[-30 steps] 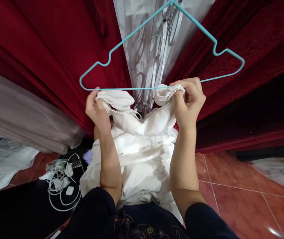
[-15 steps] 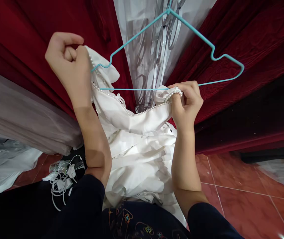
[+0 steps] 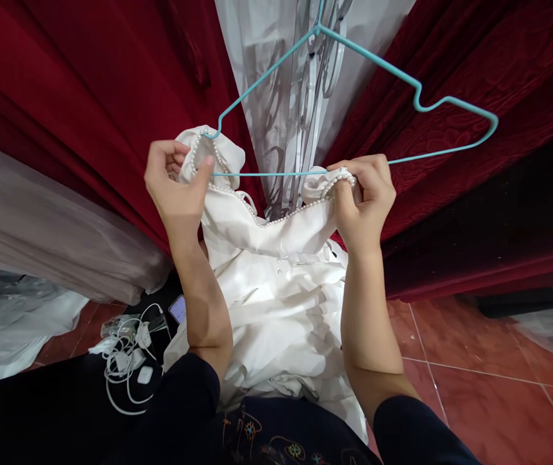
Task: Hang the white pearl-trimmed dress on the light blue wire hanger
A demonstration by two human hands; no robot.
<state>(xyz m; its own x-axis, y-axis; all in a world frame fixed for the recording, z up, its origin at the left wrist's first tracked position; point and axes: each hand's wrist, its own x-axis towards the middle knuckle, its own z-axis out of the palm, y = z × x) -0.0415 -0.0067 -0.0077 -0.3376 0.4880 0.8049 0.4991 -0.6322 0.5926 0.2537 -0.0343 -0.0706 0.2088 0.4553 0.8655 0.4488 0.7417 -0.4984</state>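
A white dress (image 3: 276,236) with a pearl-trimmed neckline hangs down in front of me over my lap. My left hand (image 3: 177,187) grips its left shoulder part, thumb on the pearl edge. The left end of a light blue hanger (image 3: 368,55) sits inside that part, its tip hidden by fabric. My right hand (image 3: 366,200) pinches the right pearl-edged shoulder piece just below the hanger's bottom bar. The hanger's right end sticks out free, outside the dress.
Red curtains (image 3: 450,129) and a pale sheer curtain (image 3: 53,213) stand behind. White metal scrollwork (image 3: 310,97) rises in the middle. At lower left, white cables (image 3: 121,368) and a phone (image 3: 177,309) lie on a black surface. Red tiles (image 3: 489,381) cover the floor.
My left hand has moved right and down, drawing the left shoulder part further over the hanger's end. The hanger has shifted slightly; my right hand keeps its hold.
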